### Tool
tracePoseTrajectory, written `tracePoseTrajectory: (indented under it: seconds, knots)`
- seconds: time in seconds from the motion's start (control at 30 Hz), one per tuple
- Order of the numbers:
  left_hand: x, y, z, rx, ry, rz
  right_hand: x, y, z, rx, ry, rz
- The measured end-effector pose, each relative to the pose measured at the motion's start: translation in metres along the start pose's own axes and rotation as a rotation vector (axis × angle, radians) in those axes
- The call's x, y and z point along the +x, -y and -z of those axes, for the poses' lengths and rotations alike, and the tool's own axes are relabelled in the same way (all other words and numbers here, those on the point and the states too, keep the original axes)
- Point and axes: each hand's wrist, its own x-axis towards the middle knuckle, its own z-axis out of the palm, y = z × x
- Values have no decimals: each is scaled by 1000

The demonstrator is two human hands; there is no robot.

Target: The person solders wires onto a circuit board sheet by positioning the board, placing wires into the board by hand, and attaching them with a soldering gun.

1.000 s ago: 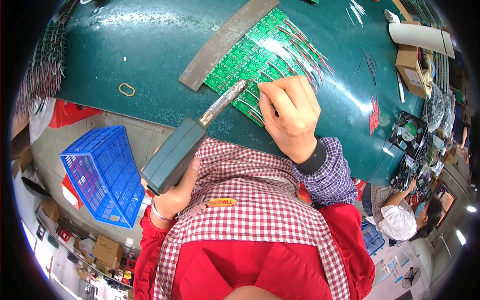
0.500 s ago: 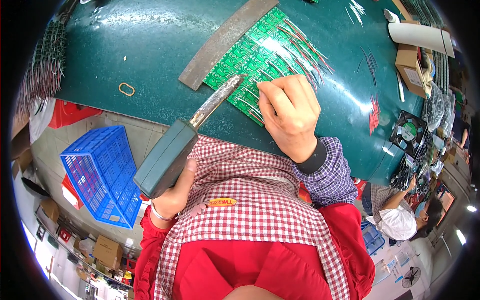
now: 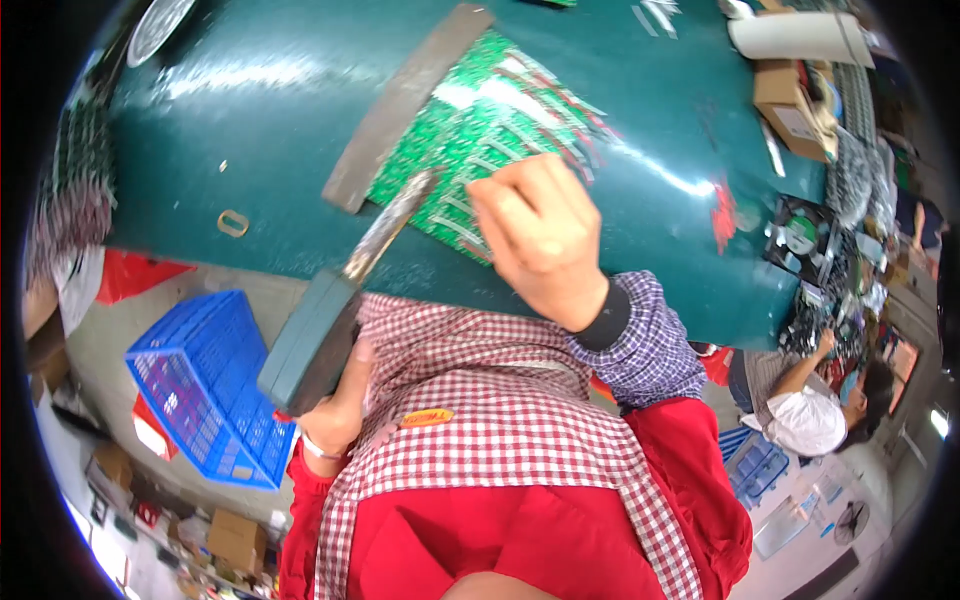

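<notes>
- The left hand [image 3: 335,412], near eight o'clock from mid-view, has its grip wrapped around the handle end of a dark green tool [image 3: 312,340], whose metal rod [image 3: 392,225] points toward one o'clock.
- The right hand [image 3: 540,235], between one and two o'clock, has its grip curled over, knuckles up; whether it pinches a wire cannot be told.
- The circuit boards [image 3: 425,150] lie flat between eleven and twelve o'clock, with red and pale wires [image 3: 560,105] across their right side; blur hides whether the rod touches them.
- Good handling likely calls for a steady left wrist and a light tip, since the rod may be hot and the right fingers are near it.
- Pressing the boards sideways seems unwise; the brown metal bar [image 3: 405,110] along their eleven o'clock edge probably steadies them.
- The green surface [image 3: 270,130] bears a rubber band [image 3: 233,222] between nine and ten, loose red wires [image 3: 724,215] near two, and a black fan [image 3: 800,235] and a cardboard box [image 3: 790,105] farther right.
- Off the surface, a blue crate [image 3: 195,375] sits between eight and nine; a co-worker [image 3: 800,425] is between three and four.
</notes>
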Motion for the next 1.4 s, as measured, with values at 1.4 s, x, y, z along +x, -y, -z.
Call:
tracePoseTrajectory:
  seconds: [1.4]
  knots:
    - [-14, 10, 10, 30, -50, -32, -9, 20, -13, 161, 3, -170]
